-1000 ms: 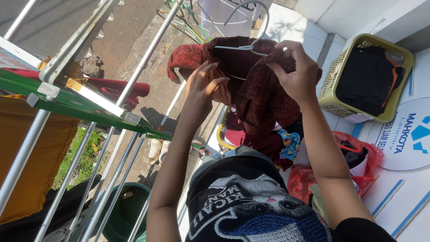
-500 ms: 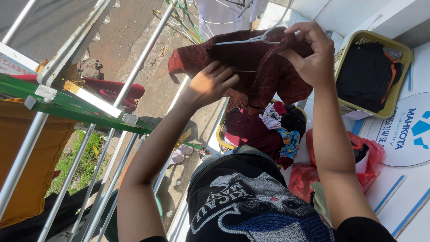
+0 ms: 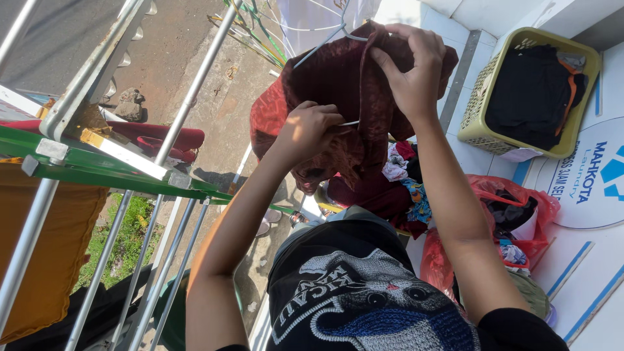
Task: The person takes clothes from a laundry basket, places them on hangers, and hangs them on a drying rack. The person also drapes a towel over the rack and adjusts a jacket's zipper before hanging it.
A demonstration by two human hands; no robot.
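Note:
A dark red patterned garment (image 3: 338,84) hangs over a white wire hanger (image 3: 325,40) held up in front of me. My left hand (image 3: 309,130) grips the lower edge of the garment together with the hanger's bottom wire. My right hand (image 3: 413,71) clutches the cloth at the top right, near the hanger's shoulder. Both arms are raised over my black printed shirt (image 3: 364,292).
A metal drying rack (image 3: 130,162) with green bars stands on the left, an orange cloth (image 3: 39,240) hanging from it. A yellow-green laundry basket (image 3: 481,110) holds dark clothes at the upper right. A red plastic bag (image 3: 513,214) and a heap of clothes (image 3: 396,188) lie below.
Both hands have lifted the garment and hanger higher. My left hand has moved right and closed on the garment's lower edge and hanger wire; my right hand stays on top.

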